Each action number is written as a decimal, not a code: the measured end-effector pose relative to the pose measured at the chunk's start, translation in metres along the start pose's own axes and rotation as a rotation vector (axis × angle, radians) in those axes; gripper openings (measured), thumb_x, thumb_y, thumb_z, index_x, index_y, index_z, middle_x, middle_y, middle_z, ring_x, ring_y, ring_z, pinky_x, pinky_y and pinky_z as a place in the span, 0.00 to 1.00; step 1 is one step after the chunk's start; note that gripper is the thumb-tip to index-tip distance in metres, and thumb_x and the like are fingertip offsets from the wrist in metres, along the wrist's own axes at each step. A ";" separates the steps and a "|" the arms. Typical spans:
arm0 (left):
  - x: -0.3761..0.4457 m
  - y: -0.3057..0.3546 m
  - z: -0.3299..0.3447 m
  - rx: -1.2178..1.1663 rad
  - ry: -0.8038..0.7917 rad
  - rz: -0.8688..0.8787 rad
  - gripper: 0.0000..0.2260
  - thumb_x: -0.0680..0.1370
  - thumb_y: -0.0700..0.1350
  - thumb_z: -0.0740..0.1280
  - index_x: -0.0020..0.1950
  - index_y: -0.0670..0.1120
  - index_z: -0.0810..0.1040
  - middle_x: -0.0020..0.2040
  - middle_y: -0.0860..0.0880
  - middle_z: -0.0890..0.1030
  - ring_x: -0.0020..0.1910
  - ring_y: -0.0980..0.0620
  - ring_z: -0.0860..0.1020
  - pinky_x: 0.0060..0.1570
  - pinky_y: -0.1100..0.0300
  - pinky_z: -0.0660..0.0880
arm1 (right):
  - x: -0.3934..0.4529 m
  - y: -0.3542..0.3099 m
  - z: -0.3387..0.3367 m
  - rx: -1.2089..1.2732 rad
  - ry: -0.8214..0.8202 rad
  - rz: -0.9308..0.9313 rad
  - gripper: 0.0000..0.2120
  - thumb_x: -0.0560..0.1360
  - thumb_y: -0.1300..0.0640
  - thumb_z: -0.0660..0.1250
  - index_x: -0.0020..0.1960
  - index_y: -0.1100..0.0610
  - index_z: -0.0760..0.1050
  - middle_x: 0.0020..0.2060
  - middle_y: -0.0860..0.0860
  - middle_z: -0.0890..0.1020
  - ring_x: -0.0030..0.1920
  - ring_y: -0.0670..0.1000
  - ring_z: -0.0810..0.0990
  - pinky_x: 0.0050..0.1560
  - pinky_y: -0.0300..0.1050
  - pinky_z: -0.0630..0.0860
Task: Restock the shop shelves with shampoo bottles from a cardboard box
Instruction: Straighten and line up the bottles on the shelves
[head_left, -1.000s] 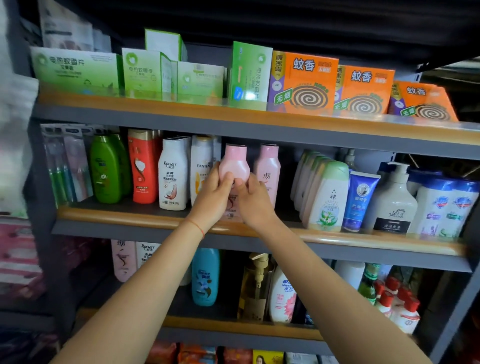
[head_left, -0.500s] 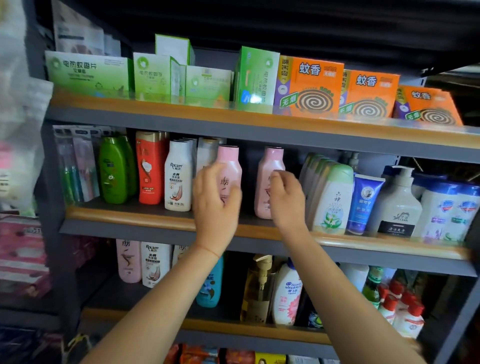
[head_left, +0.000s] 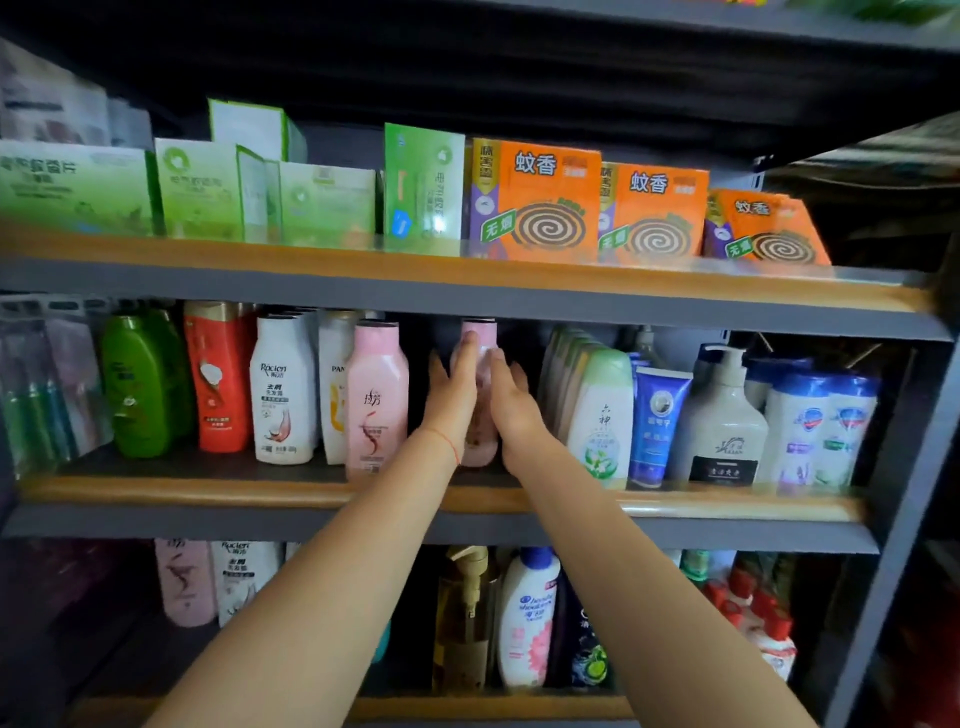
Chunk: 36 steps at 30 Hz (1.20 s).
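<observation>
On the middle shelf (head_left: 218, 491) two pink shampoo bottles stand upright. The nearer pink bottle (head_left: 376, 400) stands free at the shelf's front, left of my hands. The farther pink bottle (head_left: 480, 415) stands deeper in, and both hands clasp it. My left hand (head_left: 451, 395) presses its left side with fingers stretched up to the cap. My right hand (head_left: 511, 400) presses its right side. Most of that bottle is hidden behind my hands. No cardboard box is in view.
White Racien bottle (head_left: 283, 395), red bottle (head_left: 218, 379) and green bottle (head_left: 137, 384) stand left of the pink ones. Pale green-capped bottles (head_left: 600, 415), a blue tube (head_left: 657, 421) and a pump bottle (head_left: 722, 421) stand right. Orange coil boxes (head_left: 545, 202) fill the upper shelf; more bottles below.
My left hand let go of the nearer pink bottle, which now stands at the shelf front. Both hands moved right onto the farther pink bottle. The camera moved closer.
</observation>
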<state>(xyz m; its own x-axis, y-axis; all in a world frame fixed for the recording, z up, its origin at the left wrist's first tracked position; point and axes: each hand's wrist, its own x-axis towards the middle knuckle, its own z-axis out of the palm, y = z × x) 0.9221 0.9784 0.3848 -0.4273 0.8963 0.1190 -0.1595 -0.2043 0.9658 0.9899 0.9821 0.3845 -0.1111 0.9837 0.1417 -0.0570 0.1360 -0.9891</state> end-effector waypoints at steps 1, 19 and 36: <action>0.004 -0.001 0.001 -0.020 -0.023 -0.011 0.42 0.67 0.75 0.63 0.76 0.55 0.64 0.66 0.52 0.76 0.61 0.48 0.78 0.61 0.49 0.74 | 0.003 0.001 0.001 0.003 -0.012 -0.007 0.33 0.80 0.36 0.55 0.80 0.48 0.53 0.64 0.54 0.76 0.61 0.55 0.77 0.61 0.50 0.74; -0.042 -0.003 -0.002 0.132 -0.225 0.036 0.30 0.75 0.70 0.63 0.71 0.55 0.67 0.57 0.53 0.80 0.53 0.54 0.81 0.45 0.57 0.78 | -0.053 0.009 -0.041 -0.283 0.012 -0.264 0.16 0.84 0.47 0.53 0.68 0.52 0.66 0.57 0.51 0.78 0.53 0.49 0.77 0.53 0.45 0.74; -0.050 -0.006 0.025 0.119 -0.286 -0.006 0.33 0.74 0.71 0.63 0.71 0.52 0.68 0.57 0.49 0.82 0.53 0.50 0.83 0.50 0.54 0.79 | -0.079 0.040 -0.072 -0.812 0.370 -0.750 0.21 0.79 0.61 0.61 0.72 0.58 0.66 0.57 0.54 0.74 0.44 0.58 0.79 0.33 0.48 0.74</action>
<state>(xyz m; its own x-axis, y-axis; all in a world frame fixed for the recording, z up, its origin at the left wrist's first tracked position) 0.9669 0.9445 0.3786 -0.1561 0.9752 0.1569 -0.0486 -0.1662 0.9849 1.0676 0.9180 0.3307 -0.0148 0.5806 0.8141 0.6816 0.6016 -0.4166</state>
